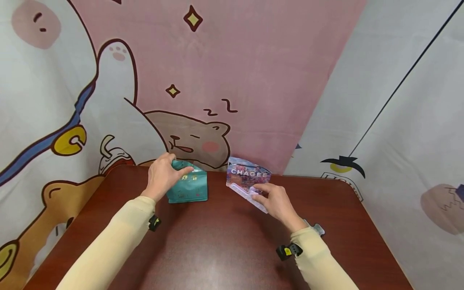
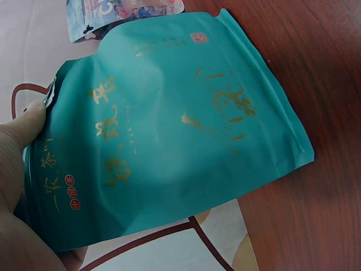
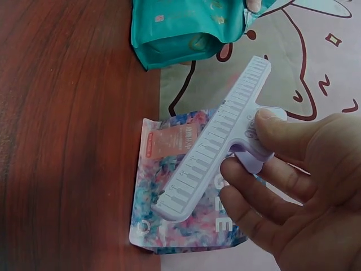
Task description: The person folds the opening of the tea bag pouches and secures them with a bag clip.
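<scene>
My left hand [image 1: 161, 177] grips the top edge of a teal tea pouch [image 1: 188, 187], which stands at the back left of the table. In the left wrist view gold lettering covers the pouch's front, and the thumb [image 2: 28, 124] lies on its upper edge. My right hand [image 1: 277, 203] pinches a lavender bag clip [image 3: 211, 144] printed with piano keys. Behind this clip a colourful CHAGEE pouch [image 1: 239, 171] stands at the table's back edge. The clip overlaps the pouch in the right wrist view; whether they touch I cannot tell.
The brown wooden table [image 1: 203, 245] ends against a cartoon-printed cloth [image 1: 261, 80]. A greyish, clip-like object [image 1: 319, 229] lies beside my right forearm, which partly hides it.
</scene>
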Action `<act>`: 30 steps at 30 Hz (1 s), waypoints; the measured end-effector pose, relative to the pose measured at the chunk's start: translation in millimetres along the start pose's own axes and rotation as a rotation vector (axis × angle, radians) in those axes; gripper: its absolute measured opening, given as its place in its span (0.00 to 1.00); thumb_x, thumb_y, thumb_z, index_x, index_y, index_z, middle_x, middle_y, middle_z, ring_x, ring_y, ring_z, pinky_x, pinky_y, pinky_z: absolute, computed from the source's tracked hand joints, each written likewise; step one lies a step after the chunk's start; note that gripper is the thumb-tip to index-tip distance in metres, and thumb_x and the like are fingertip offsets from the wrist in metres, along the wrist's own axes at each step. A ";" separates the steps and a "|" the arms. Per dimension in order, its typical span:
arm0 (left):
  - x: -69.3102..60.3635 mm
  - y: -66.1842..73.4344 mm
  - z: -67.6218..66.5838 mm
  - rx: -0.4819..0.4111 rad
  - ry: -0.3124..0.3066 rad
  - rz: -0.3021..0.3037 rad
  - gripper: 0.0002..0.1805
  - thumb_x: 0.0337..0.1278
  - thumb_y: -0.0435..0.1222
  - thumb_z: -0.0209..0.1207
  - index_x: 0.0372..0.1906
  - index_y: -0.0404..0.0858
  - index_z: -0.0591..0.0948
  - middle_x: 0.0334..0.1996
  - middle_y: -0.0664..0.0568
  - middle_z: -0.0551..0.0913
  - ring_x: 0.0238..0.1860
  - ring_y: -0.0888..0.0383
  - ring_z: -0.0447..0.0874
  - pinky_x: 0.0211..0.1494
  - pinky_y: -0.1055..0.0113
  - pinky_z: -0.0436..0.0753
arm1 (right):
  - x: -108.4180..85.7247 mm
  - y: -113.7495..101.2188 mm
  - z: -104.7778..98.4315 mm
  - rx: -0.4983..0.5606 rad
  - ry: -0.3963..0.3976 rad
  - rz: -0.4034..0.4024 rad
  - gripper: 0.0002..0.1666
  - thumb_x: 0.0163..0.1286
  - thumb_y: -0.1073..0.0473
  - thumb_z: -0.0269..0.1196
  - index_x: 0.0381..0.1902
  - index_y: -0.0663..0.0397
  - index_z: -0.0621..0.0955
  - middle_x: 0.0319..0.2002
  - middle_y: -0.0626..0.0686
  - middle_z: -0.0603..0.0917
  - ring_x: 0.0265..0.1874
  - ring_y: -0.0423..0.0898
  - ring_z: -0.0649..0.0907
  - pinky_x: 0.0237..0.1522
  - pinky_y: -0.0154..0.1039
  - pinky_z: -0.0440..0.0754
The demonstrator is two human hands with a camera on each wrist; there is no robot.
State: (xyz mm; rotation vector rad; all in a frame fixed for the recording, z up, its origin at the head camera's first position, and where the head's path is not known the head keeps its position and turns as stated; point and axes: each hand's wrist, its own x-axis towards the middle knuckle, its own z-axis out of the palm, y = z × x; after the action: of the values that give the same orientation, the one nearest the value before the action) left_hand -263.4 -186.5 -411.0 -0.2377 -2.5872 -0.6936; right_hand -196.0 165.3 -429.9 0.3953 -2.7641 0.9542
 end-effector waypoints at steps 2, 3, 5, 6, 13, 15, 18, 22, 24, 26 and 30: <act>-0.4 0.0 0.4 0.001 0.001 0.000 0.37 0.50 0.58 0.76 0.21 0.43 0.60 0.24 0.51 0.61 0.20 0.55 0.56 0.24 0.62 0.58 | 1.9 -1.2 0.6 0.007 -0.005 -0.004 0.20 0.65 0.60 0.74 0.54 0.59 0.88 0.52 0.62 0.88 0.52 0.58 0.87 0.54 0.56 0.83; -0.3 0.0 0.5 0.001 0.004 0.001 0.37 0.50 0.58 0.76 0.21 0.43 0.60 0.24 0.51 0.62 0.20 0.55 0.56 0.24 0.62 0.59 | 2.7 -1.9 0.7 0.009 -0.006 -0.005 0.19 0.65 0.60 0.74 0.54 0.59 0.88 0.52 0.61 0.88 0.52 0.58 0.87 0.54 0.56 0.83; -0.2 0.0 0.8 0.000 0.004 0.004 0.36 0.50 0.57 0.76 0.21 0.43 0.60 0.24 0.51 0.62 0.21 0.55 0.57 0.24 0.62 0.59 | 4.8 -3.7 1.0 0.009 -0.011 0.001 0.19 0.65 0.60 0.74 0.54 0.58 0.88 0.52 0.61 0.88 0.52 0.58 0.86 0.54 0.56 0.83; 0.0 0.2 0.7 0.001 0.003 0.003 0.36 0.50 0.57 0.76 0.21 0.43 0.60 0.24 0.51 0.63 0.21 0.55 0.57 0.24 0.62 0.59 | 6.0 -4.9 1.1 0.012 -0.012 0.003 0.19 0.65 0.60 0.74 0.54 0.58 0.88 0.52 0.61 0.88 0.52 0.58 0.86 0.55 0.56 0.82; 0.4 2.0 -1.1 0.006 -0.002 -0.001 0.37 0.50 0.57 0.76 0.21 0.43 0.60 0.24 0.51 0.62 0.21 0.55 0.56 0.24 0.62 0.58 | 15.1 -10.3 4.0 0.010 -0.017 -0.012 0.19 0.65 0.60 0.74 0.53 0.58 0.88 0.53 0.61 0.88 0.53 0.57 0.86 0.56 0.55 0.82; 0.5 2.2 -1.4 0.005 -0.001 0.001 0.37 0.50 0.57 0.76 0.21 0.43 0.60 0.24 0.51 0.62 0.21 0.55 0.56 0.24 0.62 0.58 | 17.3 -12.4 4.3 0.017 -0.016 -0.015 0.19 0.65 0.59 0.74 0.54 0.58 0.88 0.53 0.61 0.88 0.53 0.57 0.86 0.57 0.55 0.82; 0.6 1.9 -1.4 0.004 0.002 0.003 0.37 0.50 0.57 0.76 0.21 0.43 0.59 0.24 0.51 0.62 0.21 0.56 0.56 0.24 0.62 0.59 | 20.5 -15.0 5.0 0.022 -0.006 -0.029 0.20 0.65 0.59 0.74 0.54 0.58 0.88 0.54 0.61 0.88 0.55 0.58 0.86 0.59 0.56 0.81; 0.6 1.0 -1.1 0.008 0.004 0.006 0.37 0.50 0.57 0.76 0.21 0.43 0.59 0.23 0.51 0.61 0.20 0.55 0.56 0.24 0.62 0.58 | 24.8 -16.9 7.6 0.025 0.009 -0.059 0.20 0.65 0.59 0.74 0.54 0.58 0.88 0.54 0.61 0.88 0.55 0.58 0.86 0.59 0.56 0.81; 0.4 0.8 -0.9 0.009 0.004 0.005 0.37 0.50 0.57 0.76 0.21 0.44 0.59 0.23 0.51 0.61 0.20 0.56 0.56 0.24 0.62 0.58 | 27.0 -17.9 9.3 0.026 0.016 -0.072 0.20 0.65 0.60 0.74 0.54 0.58 0.88 0.54 0.61 0.88 0.55 0.58 0.86 0.58 0.55 0.81; -0.1 1.0 -1.0 0.009 0.003 0.004 0.37 0.50 0.57 0.76 0.21 0.44 0.59 0.23 0.51 0.60 0.20 0.56 0.55 0.24 0.62 0.58 | 29.2 -19.1 10.7 0.029 0.014 -0.076 0.20 0.65 0.59 0.74 0.54 0.58 0.88 0.54 0.60 0.88 0.56 0.58 0.86 0.59 0.55 0.81; -0.5 1.0 -0.2 0.014 0.007 0.005 0.37 0.50 0.57 0.76 0.21 0.44 0.59 0.23 0.51 0.59 0.20 0.56 0.55 0.24 0.62 0.58 | 32.8 -21.6 12.9 0.022 0.011 -0.082 0.21 0.66 0.59 0.74 0.55 0.57 0.88 0.55 0.60 0.87 0.56 0.58 0.85 0.59 0.55 0.80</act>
State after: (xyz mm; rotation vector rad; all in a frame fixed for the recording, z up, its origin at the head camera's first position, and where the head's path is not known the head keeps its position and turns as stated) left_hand -262.6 -185.8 -410.7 -0.2375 -2.5832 -0.6727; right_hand -221.5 134.7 -418.8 0.5010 -2.7066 0.9641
